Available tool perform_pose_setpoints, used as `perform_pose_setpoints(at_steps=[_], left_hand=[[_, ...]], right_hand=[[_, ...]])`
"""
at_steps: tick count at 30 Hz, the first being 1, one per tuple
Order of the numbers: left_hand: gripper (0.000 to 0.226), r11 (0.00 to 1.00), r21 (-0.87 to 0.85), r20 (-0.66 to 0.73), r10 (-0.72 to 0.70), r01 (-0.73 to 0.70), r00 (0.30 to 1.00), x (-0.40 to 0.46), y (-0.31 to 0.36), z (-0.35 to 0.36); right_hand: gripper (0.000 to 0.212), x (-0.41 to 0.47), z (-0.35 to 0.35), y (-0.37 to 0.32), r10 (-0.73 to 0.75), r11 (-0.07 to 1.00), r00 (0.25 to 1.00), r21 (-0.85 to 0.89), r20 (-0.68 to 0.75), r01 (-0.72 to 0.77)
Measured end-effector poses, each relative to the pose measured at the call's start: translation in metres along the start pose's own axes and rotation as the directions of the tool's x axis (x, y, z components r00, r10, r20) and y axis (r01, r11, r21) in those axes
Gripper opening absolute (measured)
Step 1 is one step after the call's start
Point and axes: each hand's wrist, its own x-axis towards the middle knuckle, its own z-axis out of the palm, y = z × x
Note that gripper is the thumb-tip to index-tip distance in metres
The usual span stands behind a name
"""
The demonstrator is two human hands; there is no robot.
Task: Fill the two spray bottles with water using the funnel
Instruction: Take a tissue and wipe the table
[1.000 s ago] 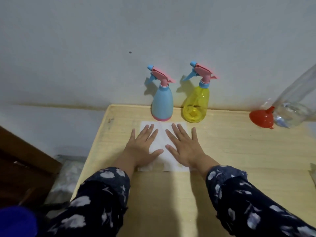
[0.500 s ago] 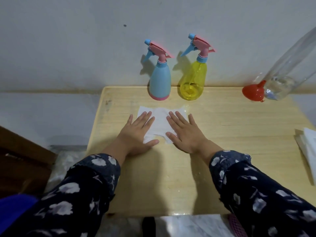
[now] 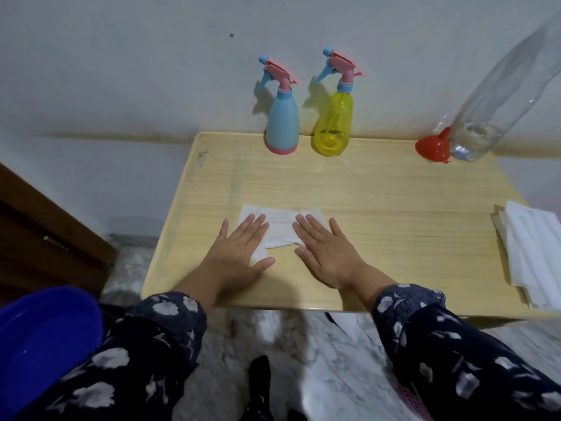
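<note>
A light blue spray bottle (image 3: pixel 282 123) and a yellow spray bottle (image 3: pixel 333 126), both with pink trigger heads screwed on, stand side by side at the table's far edge against the wall. A red funnel (image 3: pixel 432 146) lies on its side at the far right, next to a clear plastic bottle (image 3: pixel 498 95) holding a little water. My left hand (image 3: pixel 235 253) and my right hand (image 3: pixel 326 249) lie flat, palms down, fingers spread, on a white tissue (image 3: pixel 280 227) near the table's front. Neither hand holds anything.
The wooden table (image 3: pixel 379 202) stands against a grey wall. A stack of white tissues (image 3: pixel 534 256) sits at its right edge. A blue basin (image 3: pixel 39 338) is at lower left, a dark wooden cabinet (image 3: pixel 36 238) beyond it. Marble floor shows below.
Both hands have slid back toward the table's front edge, dragging the tissue with them. The head has pulled back, bringing the table's front edge, the floor and the blue basin into view.
</note>
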Motion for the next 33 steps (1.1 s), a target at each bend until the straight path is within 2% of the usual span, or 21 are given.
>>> perform_pose_setpoints(at_steps=[3,6,8,10,12,14,16,20,22,24,26,30,33], left_hand=[[0.104,0.999,-0.026,0.012,-0.023,0.023,1.000,-0.018,0.012,0.002],[0.093,0.996,-0.069,-0.003,-0.062,0.062,0.998,-0.034,0.023,0.002],[0.083,0.989,-0.124,-0.124,-0.097,0.082,0.987,-0.039,0.026,0.000],[0.072,0.982,-0.171,-0.245,-0.124,0.083,0.962,-0.037,0.024,-0.002],[0.067,0.970,-0.222,-0.271,-0.161,0.101,0.949,-0.032,0.022,-0.003],[0.065,0.962,-0.240,-0.231,-0.184,0.128,0.955,-0.027,0.020,-0.004],[0.063,0.961,-0.230,-0.130,-0.184,0.151,0.974,-0.025,0.019,-0.003],[0.080,0.988,-0.094,0.049,-0.118,0.122,0.992,-0.026,0.007,0.002],[0.082,0.994,-0.032,0.069,-0.105,0.107,0.992,-0.027,0.002,0.002],[0.072,0.996,0.011,0.071,-0.091,0.090,0.993,-0.030,0.003,0.001],[0.058,0.997,0.016,0.073,-0.071,0.070,0.995,-0.037,0.009,0.001],[0.056,0.999,-0.004,0.073,-0.037,0.038,0.997,-0.061,0.018,0.003],[0.062,1.000,0.001,0.070,-0.021,0.021,0.997,-0.080,0.020,0.009]], right_hand=[[0.074,-0.017,0.001,-0.007,-0.010,1.000,1.000,0.013,0.006,0.010],[0.059,-0.030,-0.001,-0.011,-0.007,0.997,1.000,0.075,-0.006,0.007],[0.052,-0.034,-0.007,-0.010,0.001,0.989,0.994,0.149,-0.111,0.016],[0.056,-0.033,-0.013,-0.008,0.038,0.974,0.968,0.225,-0.247,0.020],[0.064,-0.029,-0.017,-0.003,0.093,0.959,0.956,0.283,-0.278,-0.011],[0.066,-0.027,-0.018,-0.003,0.087,0.960,0.977,0.279,-0.192,-0.031],[0.069,-0.025,-0.017,-0.002,0.038,0.972,0.992,0.237,-0.121,-0.008],[0.076,-0.019,-0.011,-0.001,-0.016,0.996,1.000,0.090,-0.006,0.017],[0.077,-0.017,-0.007,-0.001,-0.026,0.999,1.000,0.036,-0.005,0.026],[0.079,-0.021,-0.004,-0.004,-0.024,1.000,0.999,0.005,-0.028,0.024],[0.076,-0.031,0.001,-0.008,-0.012,1.000,0.999,0.003,-0.047,0.012],[0.064,-0.060,0.007,-0.022,-0.013,1.000,1.000,0.015,-0.021,0.014],[0.082,-0.078,0.013,-0.032,0.007,1.000,1.000,0.003,-0.024,-0.007]])
